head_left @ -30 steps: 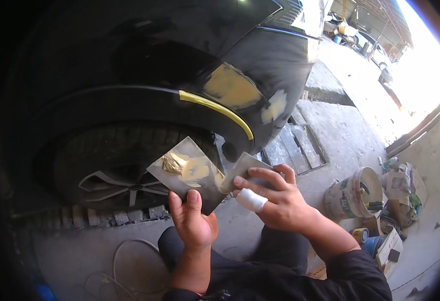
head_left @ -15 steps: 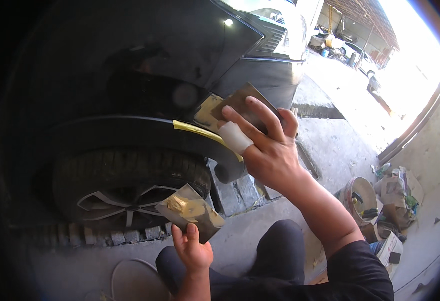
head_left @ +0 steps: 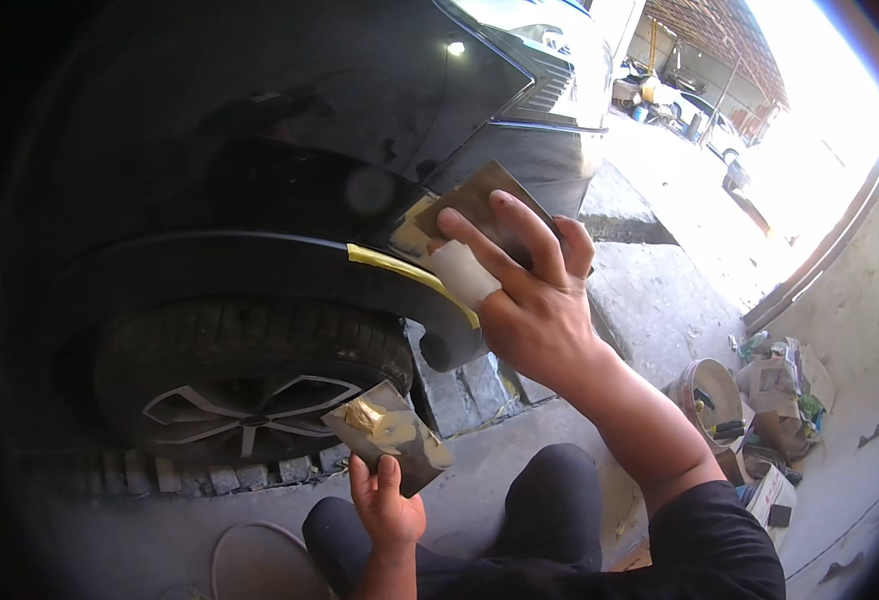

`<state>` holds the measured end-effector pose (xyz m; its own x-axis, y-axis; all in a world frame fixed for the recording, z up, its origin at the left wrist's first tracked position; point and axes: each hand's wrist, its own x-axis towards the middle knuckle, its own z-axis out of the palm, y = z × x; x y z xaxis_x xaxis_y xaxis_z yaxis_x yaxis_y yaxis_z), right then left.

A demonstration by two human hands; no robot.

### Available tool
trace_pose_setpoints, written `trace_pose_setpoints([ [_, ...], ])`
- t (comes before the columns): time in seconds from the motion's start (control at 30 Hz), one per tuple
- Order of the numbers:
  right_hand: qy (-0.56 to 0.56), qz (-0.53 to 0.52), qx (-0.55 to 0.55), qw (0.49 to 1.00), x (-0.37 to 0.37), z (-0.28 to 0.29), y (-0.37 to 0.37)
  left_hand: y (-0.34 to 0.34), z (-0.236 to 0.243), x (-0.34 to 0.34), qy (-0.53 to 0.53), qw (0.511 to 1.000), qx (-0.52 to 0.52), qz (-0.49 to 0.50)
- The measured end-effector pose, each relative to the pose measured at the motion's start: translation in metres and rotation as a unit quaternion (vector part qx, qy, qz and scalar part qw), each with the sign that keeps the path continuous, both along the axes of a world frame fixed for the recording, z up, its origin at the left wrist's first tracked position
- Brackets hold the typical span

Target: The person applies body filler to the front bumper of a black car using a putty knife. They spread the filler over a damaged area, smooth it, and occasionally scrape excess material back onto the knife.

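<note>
My left hand pinches a square flat metal putty spreader, thumb on top, with a lump of yellowish body filler smeared over its upper face. Higher up, my right hand spreads its fingers over a second, dark flat spreader and presses it against the black car. A patch of filler shows on the body panel beside that spreader, partly hidden by it. White wrapping covers one finger of the right hand. Yellow masking tape runs along the wheel arch trim just below.
Under the arch sits the car's wheel, with paving blocks along the floor beside it. To the right stand a bucket with tools and a heap of crumpled paper. A round rim shows at lower left.
The whole view has shifted slightly. The left spreader sits a little lower against the wheel. My right hand and its spreader stay at the filler patch, with hardly any visible movement.
</note>
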<state>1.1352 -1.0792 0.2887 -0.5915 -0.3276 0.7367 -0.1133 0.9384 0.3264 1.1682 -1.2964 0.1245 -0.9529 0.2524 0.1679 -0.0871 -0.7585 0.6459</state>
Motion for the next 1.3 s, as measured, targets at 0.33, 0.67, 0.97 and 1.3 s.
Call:
trace_pose_setpoints([
  [0.33,0.006,-0.025,0.017,1.000,0.003,0.001,0.001,0.000,0.000,-0.001,-0.012,1.000,-0.002,-0.021],
  [0.67,-0.015,-0.023,0.002,1.000,0.008,0.005,-0.008,0.001,-0.004,-0.004,-0.024,0.999,0.002,-0.037],
  [0.97,-0.041,-0.040,-0.010,0.998,0.006,-0.006,-0.009,0.000,-0.006,-0.006,-0.026,0.998,-0.014,-0.051],
  [1.3,-0.349,0.364,-0.414,0.758,0.087,-0.043,-0.024,0.006,0.025,-0.006,-0.106,0.987,0.105,-0.065],
])
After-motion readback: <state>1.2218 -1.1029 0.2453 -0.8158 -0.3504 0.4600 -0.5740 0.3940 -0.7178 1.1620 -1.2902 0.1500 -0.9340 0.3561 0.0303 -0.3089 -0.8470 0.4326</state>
